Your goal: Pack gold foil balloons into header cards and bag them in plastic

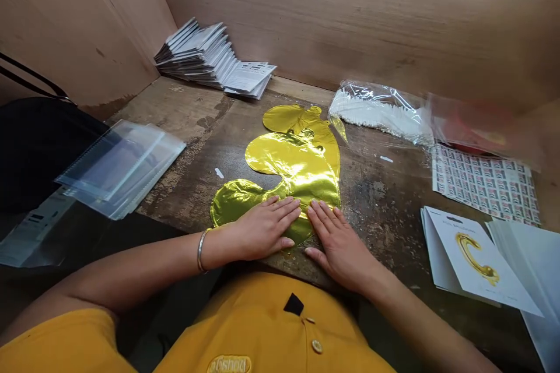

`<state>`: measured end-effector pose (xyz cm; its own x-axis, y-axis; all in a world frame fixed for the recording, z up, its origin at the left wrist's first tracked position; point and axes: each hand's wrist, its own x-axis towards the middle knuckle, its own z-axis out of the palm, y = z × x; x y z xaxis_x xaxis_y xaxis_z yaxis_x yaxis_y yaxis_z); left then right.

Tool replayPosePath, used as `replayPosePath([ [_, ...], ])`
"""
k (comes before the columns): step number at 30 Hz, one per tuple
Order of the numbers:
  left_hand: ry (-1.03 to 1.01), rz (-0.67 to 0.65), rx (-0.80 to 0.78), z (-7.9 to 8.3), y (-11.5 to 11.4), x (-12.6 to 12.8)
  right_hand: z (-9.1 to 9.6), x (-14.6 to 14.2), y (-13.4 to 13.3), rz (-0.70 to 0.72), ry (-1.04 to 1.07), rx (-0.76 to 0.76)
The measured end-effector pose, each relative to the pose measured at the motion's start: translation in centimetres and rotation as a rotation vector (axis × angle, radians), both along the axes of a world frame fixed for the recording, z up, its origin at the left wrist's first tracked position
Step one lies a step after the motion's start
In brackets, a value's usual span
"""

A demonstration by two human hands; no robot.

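Wearing a yellow shirt at the counter; pressing left hand and right hand, with flat, unclamped fingers close together, on gold foil lying there, seemingly keeping it smooth.

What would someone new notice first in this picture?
Probably the shiny gold balloon foil in the middle of the table, where the left hand and right hand touch it. Next, maybe the white "Foil Balloons" card with a gold C, on the right. The slumped stack of packets at the back left might stand out too.
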<state>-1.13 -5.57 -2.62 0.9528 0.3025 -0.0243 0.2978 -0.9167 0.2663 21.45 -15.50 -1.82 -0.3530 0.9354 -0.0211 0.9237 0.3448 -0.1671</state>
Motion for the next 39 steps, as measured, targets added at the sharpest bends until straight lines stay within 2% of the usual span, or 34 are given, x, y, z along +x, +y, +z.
replayPosePath([
  [3, -0.039, 0.009, 0.009, -0.1, -0.9, 0.1, -1.5, -0.6, -1.0, -0.012, -0.026, -0.002],
  [7, -0.061, -0.002, 0.013, -0.5, -1.4, 0.0, -0.8, -2.0, -1.0, -0.052, -0.028, 0.074],
  [9, -0.064, -0.008, 0.008, -0.6, -1.3, 0.0, -0.4, -2.8, -1.1, -0.012, -0.013, 0.061],
  [12, -0.071, -0.010, -0.009, -0.7, -1.2, 0.0, -0.9, -2.8, -2.2, 0.002, 0.000, 0.023],
  [15, -0.070, 0.013, -0.022, -0.6, -1.2, 0.0, -1.3, -1.5, -4.1, -0.138, -0.057, 0.058],
  [19, -0.056, 0.036, -0.016, -0.5, -1.4, 0.3, 0.0, -0.9, -5.3, -0.352, -0.126, 0.236],
  [21, -0.049, 0.039, -0.012, -0.5, -1.4, 0.4, 0.5, -1.4, -4.8, -0.299, -0.099, 0.252],
  [23, -0.042, 0.042, -0.009, -0.5, -1.4, 0.5, 0.4, -2.0, -4.3, -0.160, -0.060, 0.169],
  [25, -0.032, 0.038, -0.011, -0.4, -1.4, 0.4, -0.2, -1.8, -4.3, -0.119, -0.054, 0.077],
  [27, -0.024, 0.032, -0.020, -0.4, -1.3, 0.3, -0.4, -1.2, -5.0, -0.225, -0.083, 0.097],
  [30, -0.024, 0.041, -0.030, -0.3, -1.2, 0.2, 0.8, -0.5, -5.5, -0.386, -0.091, 0.270],
  [32, -0.035, 0.052, -0.026, -0.4, -1.3, 0.3, 2.0, -0.9, -4.3, -0.358, -0.002, 0.383],
  [34, -0.055, 0.053, -0.019, -0.6, -1.5, 0.4, 2.4, -1.7, -2.0, -0.253, 0.118, 0.420],
  [36, -0.074, 0.049, -0.014, -0.8, -1.9, 0.6, 1.5, -2.4, 0.8, -0.161, 0.184, 0.354],
  [39, -0.091, 0.029, -0.015, -0.5, -1.6, 0.2, -1.3, -2.5, 3.7, -0.129, 0.195, 0.236],
])
